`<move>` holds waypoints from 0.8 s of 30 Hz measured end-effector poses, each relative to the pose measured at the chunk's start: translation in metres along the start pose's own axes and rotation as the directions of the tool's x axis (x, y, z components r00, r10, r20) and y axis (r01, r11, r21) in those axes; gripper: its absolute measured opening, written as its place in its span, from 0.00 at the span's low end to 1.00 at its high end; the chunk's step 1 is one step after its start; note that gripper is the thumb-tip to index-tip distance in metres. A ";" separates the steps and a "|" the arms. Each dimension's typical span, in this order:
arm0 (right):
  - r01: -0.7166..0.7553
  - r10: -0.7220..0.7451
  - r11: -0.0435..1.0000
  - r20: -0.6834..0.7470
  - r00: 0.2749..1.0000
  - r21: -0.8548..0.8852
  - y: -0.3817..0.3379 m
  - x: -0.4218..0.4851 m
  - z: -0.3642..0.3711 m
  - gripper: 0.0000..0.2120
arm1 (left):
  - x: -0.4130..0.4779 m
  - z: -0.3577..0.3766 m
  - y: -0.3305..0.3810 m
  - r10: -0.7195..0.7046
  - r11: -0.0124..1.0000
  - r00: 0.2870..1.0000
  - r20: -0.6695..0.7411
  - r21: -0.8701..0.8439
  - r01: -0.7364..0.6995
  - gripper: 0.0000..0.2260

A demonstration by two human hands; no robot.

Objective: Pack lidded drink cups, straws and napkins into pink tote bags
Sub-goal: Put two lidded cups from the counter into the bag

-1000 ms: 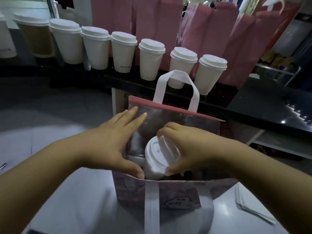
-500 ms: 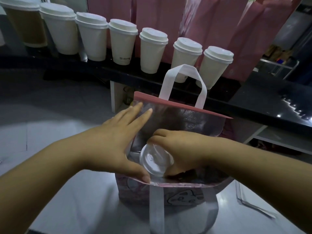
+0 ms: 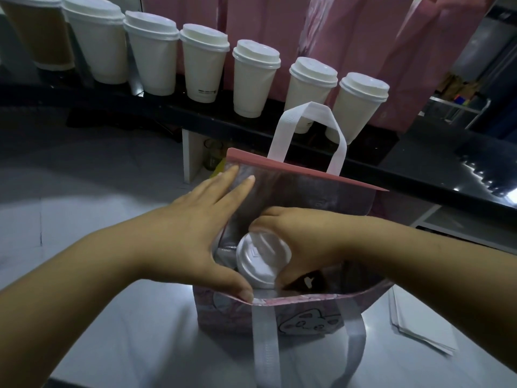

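A pink tote bag point(image 3: 305, 317) with white handles and a silver lining stands open on the light table. Inside it, at the left, is a white lidded cup point(image 3: 261, 260), seen from above. My right hand point(image 3: 305, 242) reaches into the bag and grips that cup around its lid. My left hand point(image 3: 195, 233) is spread flat over the bag's left side, thumb hooked on the near rim and fingers against the far wall, holding the mouth apart. The cup's body is hidden inside the bag.
Several white lidded cups point(image 3: 256, 79) stand in a row on a black shelf point(image 3: 156, 107) behind the bag, with one brown cup point(image 3: 39, 32) at far left. More pink bags point(image 3: 363, 37) stand behind them. White napkins point(image 3: 419, 329) lie on the table at right.
My right hand has pushed the cup deeper into the bag. The view has dipped and come closer; my left hand stays on the bag's left side.
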State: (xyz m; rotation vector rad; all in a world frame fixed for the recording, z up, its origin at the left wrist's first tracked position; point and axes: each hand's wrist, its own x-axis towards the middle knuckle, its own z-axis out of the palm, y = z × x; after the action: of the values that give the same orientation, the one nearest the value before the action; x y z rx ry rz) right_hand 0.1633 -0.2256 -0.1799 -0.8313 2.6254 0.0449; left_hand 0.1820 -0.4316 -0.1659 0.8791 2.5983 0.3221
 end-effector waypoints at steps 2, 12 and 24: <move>0.016 -0.016 1.000 0.017 1.000 -0.020 0.000 0.000 0.004 0.38 | 0.000 0.001 0.000 0.002 1.000 1.000 -0.005 -0.006 -0.002 0.58; -0.003 0.001 0.999 -0.033 0.999 -0.041 -0.005 0.011 0.024 0.37 | -0.002 0.003 0.004 0.027 0.999 0.999 -0.048 -0.022 -0.028 0.58; -0.022 0.018 0.995 -0.049 0.999 -0.095 0.003 -0.008 0.012 0.33 | 0.003 -0.003 -0.001 -0.001 0.997 0.938 -0.347 -0.075 -0.026 0.49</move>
State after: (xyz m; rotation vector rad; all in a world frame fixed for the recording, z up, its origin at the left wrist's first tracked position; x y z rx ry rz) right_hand 0.1715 -0.2173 -0.1883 -0.8479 2.6954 0.1595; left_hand 0.1783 -0.4305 -0.1645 0.8785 2.8759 0.6301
